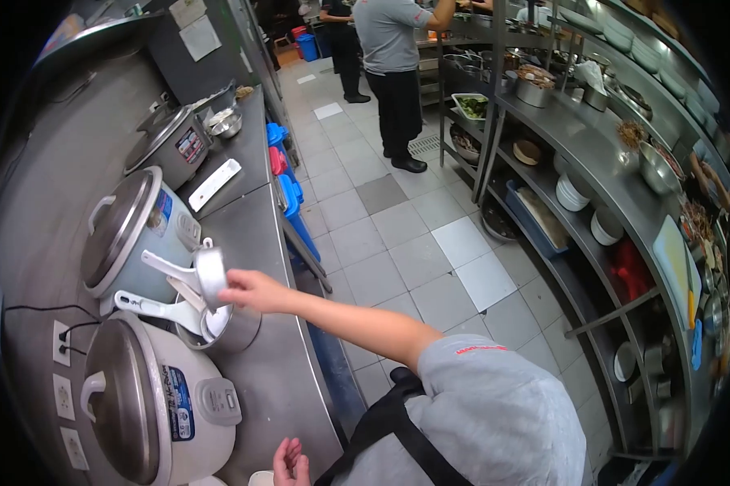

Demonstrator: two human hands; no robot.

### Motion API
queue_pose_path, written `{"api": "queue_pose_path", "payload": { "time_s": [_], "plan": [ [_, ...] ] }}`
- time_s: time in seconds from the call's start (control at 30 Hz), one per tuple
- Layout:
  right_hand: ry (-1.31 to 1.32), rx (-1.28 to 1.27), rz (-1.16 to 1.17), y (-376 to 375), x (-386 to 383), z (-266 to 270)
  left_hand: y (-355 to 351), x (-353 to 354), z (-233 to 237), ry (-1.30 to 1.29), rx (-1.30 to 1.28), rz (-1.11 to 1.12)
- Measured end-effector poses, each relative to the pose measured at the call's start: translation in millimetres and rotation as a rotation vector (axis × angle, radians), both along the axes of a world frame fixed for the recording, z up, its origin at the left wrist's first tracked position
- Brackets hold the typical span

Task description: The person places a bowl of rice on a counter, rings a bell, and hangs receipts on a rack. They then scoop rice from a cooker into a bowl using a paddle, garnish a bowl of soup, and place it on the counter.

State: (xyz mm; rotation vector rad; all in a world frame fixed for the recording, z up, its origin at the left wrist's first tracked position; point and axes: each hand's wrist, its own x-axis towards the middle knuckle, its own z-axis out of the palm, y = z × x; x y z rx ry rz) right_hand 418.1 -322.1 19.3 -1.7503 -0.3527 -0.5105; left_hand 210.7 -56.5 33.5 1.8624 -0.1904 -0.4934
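My right hand (pixel 251 291) reaches left over the counter, its fingers closed on the rim of a small metal cup (pixel 212 278). This cup is above a steel pot (pixel 239 328) that holds white-handled utensils (pixel 148 306). At the bottom edge my left hand (pixel 290 463) is partly visible, fingers apart and nothing seen in it. A white container (pixel 261 479), cut off by the frame, is beside it. Rice cookers with metal lids stand left of the pot, one nearer (pixel 188 405) and one farther (pixel 150 235).
Farther along the steel counter (pixel 276 389) are a white tray (pixel 215 185), another cooker (pixel 175 146) and a metal bowl (pixel 226 125). Blue bins (pixel 298 219) stand beside it. A person (pixel 393 73) stands in the tiled aisle. Curved steel shelving (pixel 576 138) holds bowls and food on the right.
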Motion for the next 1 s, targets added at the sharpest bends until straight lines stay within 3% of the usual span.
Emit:
{"api": "queue_pose_path", "payload": {
  "time_s": [0.07, 0.13, 0.2, 0.3, 0.33, 0.4, 0.43, 0.5, 0.53, 0.6, 0.63, 0.67, 0.73, 0.83, 1.0],
  "plan": [
    [0.230, 0.619, 0.301, -5.5, -19.0, 5.5, -7.8, -2.4, 5.7, 0.004, 0.012, 0.022],
    [0.270, 1.030, 0.548, -14.0, -33.9, -3.4, -12.1, -2.6, 10.1, 0.006, 0.027, 0.055],
    [0.305, 1.131, 0.718, -26.1, -47.9, -12.5, -12.8, 1.8, 4.5, 0.034, 0.072, 0.025],
    [0.265, 1.154, 0.817, -40.1, -61.9, -24.2, 1.3, 18.9, -47.2, -0.153, 0.012, -0.069],
    [0.254, 1.153, 0.803, -43.0, -68.6, -24.1, -4.2, 24.5, -52.2, -0.155, 0.010, -0.085],
    [0.362, 1.185, 0.758, -41.3, -85.3, -25.8, -16.6, 33.1, -59.1, 0.005, -0.287, -0.010],
    [0.357, 1.185, 0.859, -35.9, -88.6, -33.0, -24.8, 37.9, -65.3, 0.008, -0.285, -0.030],
    [0.450, 1.182, 0.883, -9.6, -95.9, -53.7, -48.3, 53.7, -76.5, 0.589, -1.143, 0.130],
    [0.522, 1.179, 0.893, 6.9, -98.4, -71.7, -62.7, 58.3, -80.6, 0.629, -1.107, 0.057],
    [0.680, 1.153, 0.987, 38.6, -120.1, -71.0, -80.8, 58.9, -94.7, 0.716, -1.396, 0.132],
    [0.733, 1.119, 0.982, 54.4, -122.0, -85.4, -71.8, 66.6, -115.6, 0.853, -1.478, 0.400],
    [0.738, 1.168, 1.080, 59.3, -132.5, -81.6, -72.0, 63.0, -115.8, 0.846, -1.454, 0.413],
    [0.841, 1.248, 0.908, 64.6, -149.5, -80.9, -70.1, 59.7, -115.4, 0.827, -1.389, 0.388],
    [0.840, 1.117, 0.945, 55.7, -144.8, -97.8, -71.2, 61.3, -117.6, 0.836, -1.340, 0.346],
    [0.776, 1.219, 0.858, 28.1, -155.4, -86.0, -73.7, 65.7, -121.5, 0.809, -1.253, 0.259]
  ]
}}
